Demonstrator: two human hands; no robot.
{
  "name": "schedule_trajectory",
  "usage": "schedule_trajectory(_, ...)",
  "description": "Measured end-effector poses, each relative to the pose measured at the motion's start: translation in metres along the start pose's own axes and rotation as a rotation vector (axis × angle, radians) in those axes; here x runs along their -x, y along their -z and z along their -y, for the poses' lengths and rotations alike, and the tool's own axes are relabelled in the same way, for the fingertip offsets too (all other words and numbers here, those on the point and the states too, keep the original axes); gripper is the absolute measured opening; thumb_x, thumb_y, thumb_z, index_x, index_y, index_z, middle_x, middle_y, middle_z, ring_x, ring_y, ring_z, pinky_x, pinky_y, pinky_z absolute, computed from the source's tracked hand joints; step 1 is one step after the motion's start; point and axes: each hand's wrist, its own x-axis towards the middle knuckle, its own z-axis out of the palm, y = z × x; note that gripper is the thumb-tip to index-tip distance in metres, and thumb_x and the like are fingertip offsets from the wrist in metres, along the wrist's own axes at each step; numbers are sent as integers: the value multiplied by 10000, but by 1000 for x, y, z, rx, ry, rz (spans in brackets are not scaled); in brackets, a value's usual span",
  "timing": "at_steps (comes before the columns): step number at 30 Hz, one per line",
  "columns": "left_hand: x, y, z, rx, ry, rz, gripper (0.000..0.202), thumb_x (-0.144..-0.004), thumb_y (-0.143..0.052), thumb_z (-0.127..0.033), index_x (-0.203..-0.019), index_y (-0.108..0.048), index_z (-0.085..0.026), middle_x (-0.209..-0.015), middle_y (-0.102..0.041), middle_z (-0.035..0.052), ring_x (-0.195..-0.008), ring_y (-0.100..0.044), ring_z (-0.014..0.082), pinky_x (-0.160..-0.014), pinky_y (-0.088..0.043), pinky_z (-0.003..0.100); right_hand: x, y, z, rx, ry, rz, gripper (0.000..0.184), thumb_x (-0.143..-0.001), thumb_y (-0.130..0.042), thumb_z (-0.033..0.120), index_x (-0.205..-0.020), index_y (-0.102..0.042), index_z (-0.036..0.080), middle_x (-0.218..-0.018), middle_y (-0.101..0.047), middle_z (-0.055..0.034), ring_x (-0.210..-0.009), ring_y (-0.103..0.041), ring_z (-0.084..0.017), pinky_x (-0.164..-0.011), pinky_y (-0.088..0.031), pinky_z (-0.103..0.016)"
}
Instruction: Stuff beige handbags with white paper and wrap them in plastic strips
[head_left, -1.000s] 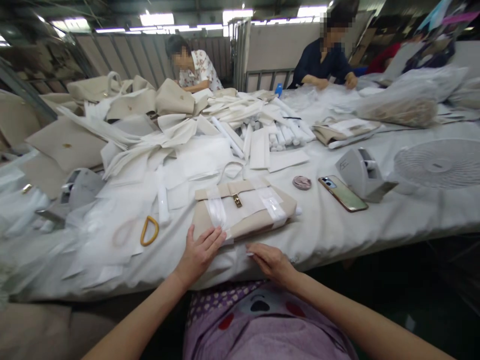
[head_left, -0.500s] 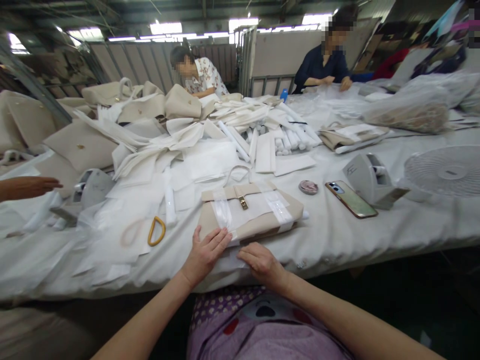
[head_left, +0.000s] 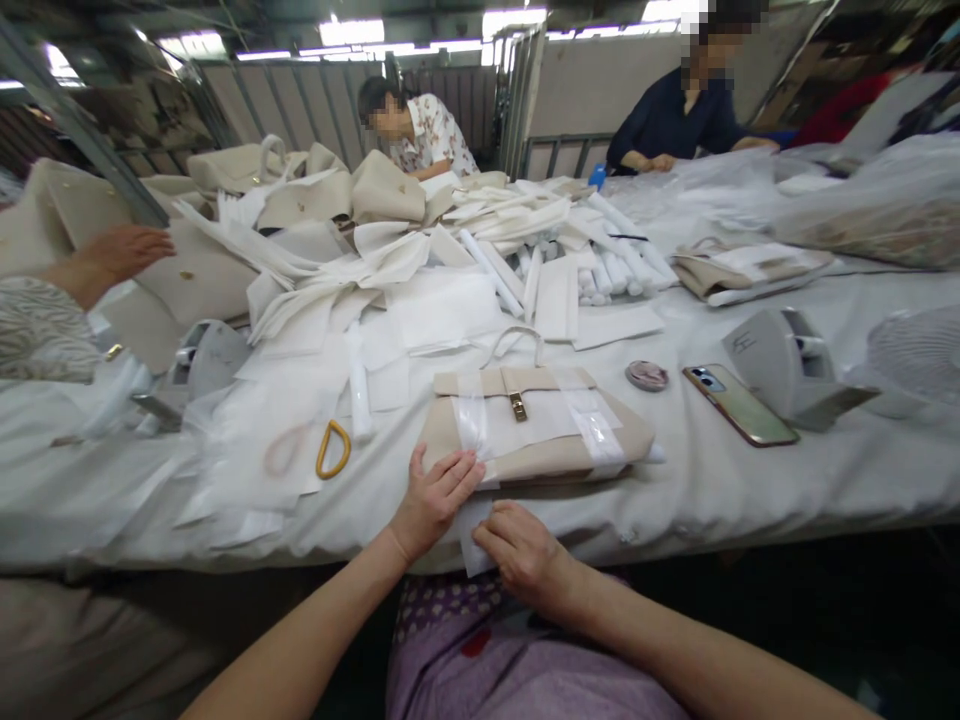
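Covered table [head_left: 705, 490], bag [head_left: 541, 452], phone [head_left: 741, 405], likely fan [head_left: 916, 355]

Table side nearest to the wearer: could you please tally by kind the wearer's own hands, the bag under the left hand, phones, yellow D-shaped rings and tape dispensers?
Left hand and right hand: 2
Bag: 1
Phone: 1
Yellow ring: 1
Left dispenser and right dispenser: 2
Total: 7
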Motion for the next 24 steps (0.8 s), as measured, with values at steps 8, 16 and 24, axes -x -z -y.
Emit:
schedule_trajectory(8, 2, -2, -5, 48, 48, 0, 404, -938, -436, -185, -1338, -456, -238, -1349, -557, 55, -1249, -473, 177, -1151, 30, 523, -23, 19, -28, 54, 89, -34, 285, -935, -342, 93, -852, -604, 167, -857, -666, -80, -809, -585, -184, -823, -451, -379)
schedule_trajectory(16, -5, 15, -18, 170, 151, 72, 529, -862, -520, -311, -1371, -418, -210, -1393, -509, 78, -1258, -456, 237, -1140, -61, 532, -33, 22, -52, -153, -22, 131, 359, -825, -378, -24, -1068, -590, 132, -939, -697, -100, -858, -659, -179, -758, -534, -281)
schedule_trajectory(24, -26, 14, -39, 307, 481, -143, 221, -934, -455, -208, -1064, -619, -276, -1108, -699, -6, -1027, -589, 179, -1058, -227, 495, -44, 24, -60, -231, -382, 146, 239, -831, -494, 74, -890, -702, 175, -830, -740, -56, -724, -682, -165, -678, -499, -237)
